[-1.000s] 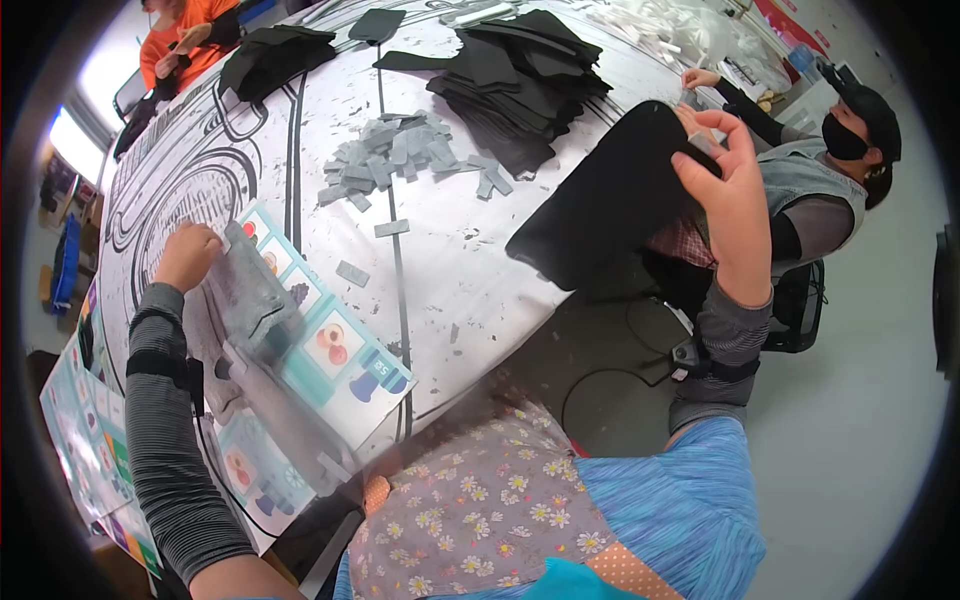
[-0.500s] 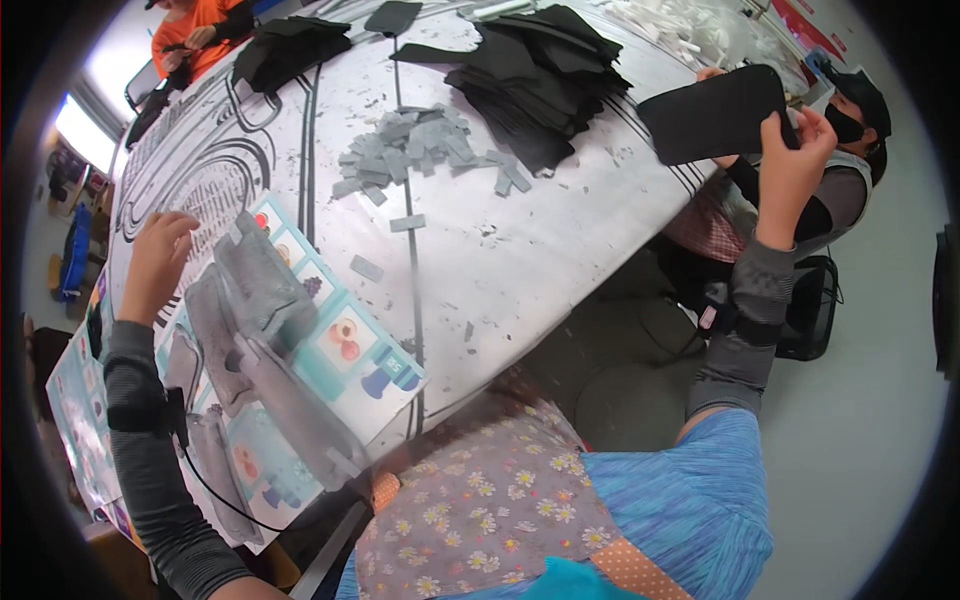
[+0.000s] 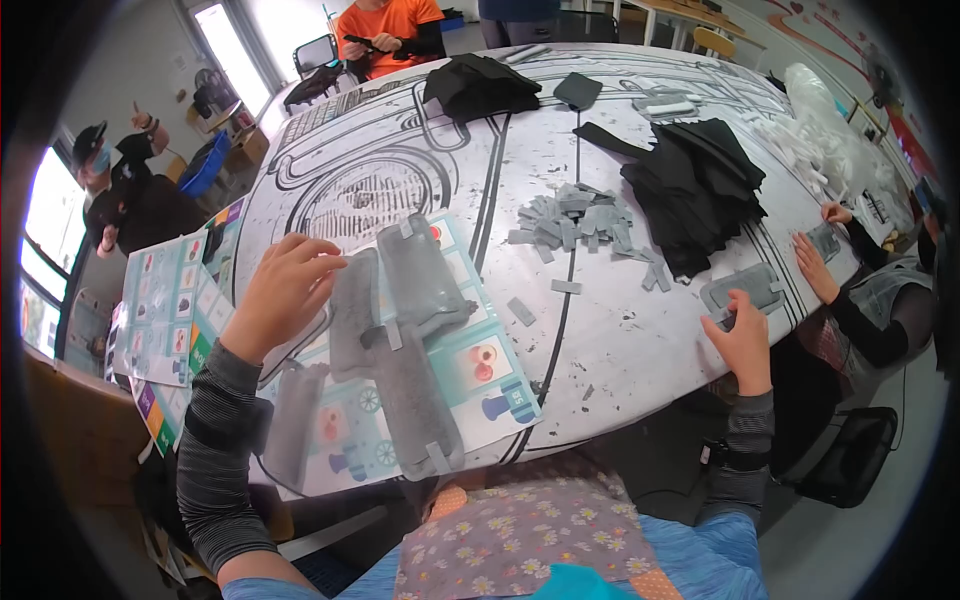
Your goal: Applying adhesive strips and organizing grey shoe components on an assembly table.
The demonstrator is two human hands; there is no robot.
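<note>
My left hand (image 3: 285, 305) hovers over the left edge of a group of grey fuzzy pads, its fingers loosely bent and apart, with nothing in them. One grey pad (image 3: 420, 275) lies beside a second pad (image 3: 352, 315); a longer pad (image 3: 415, 405) reaches toward the table's near edge. Each of several pads carries a small pale tab. At the right, my right hand (image 3: 742, 350) has its fingers on the near edge of another grey pad (image 3: 745, 286), thumb and forefinger about that edge. The underside of this pad is hidden.
Printed sheets (image 3: 475, 365) lie under the pads. Small grey strips (image 3: 575, 222) are heaped mid-table, near a stack of black pieces (image 3: 695, 190) and another black stack (image 3: 480, 85). A co-worker's hands (image 3: 818, 268) are close to my right hand. White plastic (image 3: 815, 110) lies far right.
My right hand has come down from holding a black-faced pad in the air; it is now at a grey-faced pad on the table. The view has swung right. My left hand stays by the pads.
</note>
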